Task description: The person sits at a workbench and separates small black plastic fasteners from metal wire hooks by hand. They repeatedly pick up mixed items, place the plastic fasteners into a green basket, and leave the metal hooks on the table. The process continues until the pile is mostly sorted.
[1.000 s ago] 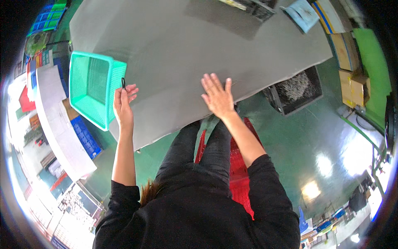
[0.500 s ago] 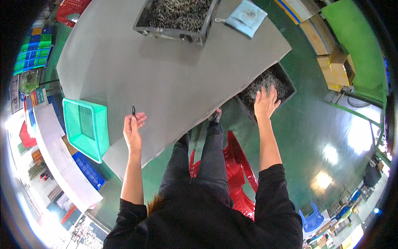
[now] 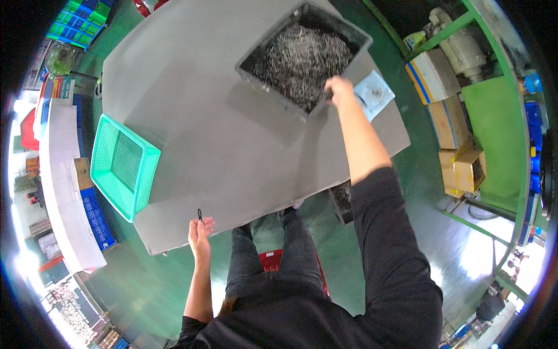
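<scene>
My left hand (image 3: 200,237) is above the near edge of the grey table. Its thumb and fingertips pinch a small, thin black loop-shaped piece (image 3: 199,214), which stands up from them. My right hand (image 3: 342,93) is at the near right rim of a dark bin (image 3: 270,93) on the table. Its fingers are curled in, and whatever they hold, if anything, is hidden. Many small dark and silvery pieces (image 3: 302,58) lie heaped in the bin. Beside that hand, a light blue flat packet (image 3: 375,96) lies on the table, partly behind my wrist.
A mint-green plastic basket (image 3: 152,174) stands at the table's left edge. Lower, beside the table, another dark bin (image 3: 342,203) is mostly hidden by my right arm. A red stool (image 3: 270,260) shows by my legs. Cardboard boxes (image 3: 459,171) and a green frame (image 3: 505,256) are at right.
My right hand has moved from the lower bin beside the table up to the rim of the bin on the table. My left hand still pinches the black loop. The view has shifted.
</scene>
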### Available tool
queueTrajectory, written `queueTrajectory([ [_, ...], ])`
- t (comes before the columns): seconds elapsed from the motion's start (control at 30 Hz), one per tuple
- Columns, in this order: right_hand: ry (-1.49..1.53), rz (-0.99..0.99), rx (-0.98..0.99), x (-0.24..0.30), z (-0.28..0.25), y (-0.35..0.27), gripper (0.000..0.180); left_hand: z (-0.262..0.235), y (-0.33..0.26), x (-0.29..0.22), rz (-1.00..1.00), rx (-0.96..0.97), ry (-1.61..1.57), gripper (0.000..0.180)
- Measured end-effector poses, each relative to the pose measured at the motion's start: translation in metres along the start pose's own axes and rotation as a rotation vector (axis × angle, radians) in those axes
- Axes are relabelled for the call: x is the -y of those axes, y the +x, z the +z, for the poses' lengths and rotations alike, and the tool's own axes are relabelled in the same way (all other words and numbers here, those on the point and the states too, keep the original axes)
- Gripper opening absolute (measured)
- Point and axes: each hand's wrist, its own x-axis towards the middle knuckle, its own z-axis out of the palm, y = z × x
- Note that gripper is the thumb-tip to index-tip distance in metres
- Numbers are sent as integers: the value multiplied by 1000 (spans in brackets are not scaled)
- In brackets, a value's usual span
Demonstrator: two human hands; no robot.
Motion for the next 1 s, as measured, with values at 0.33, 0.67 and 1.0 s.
queueTrajectory([
  [0.33,100,171,-71,-100,-221,-273,28,51,45,-31,17,230,134,22],
  [0.67,259,274,-628,-212,-354,-427,35,130,54,-38,28,579,338,21],
  [1.0,590,179,-595,-326,-366,-213,36,134,35,-20,69,589,491,19],
])
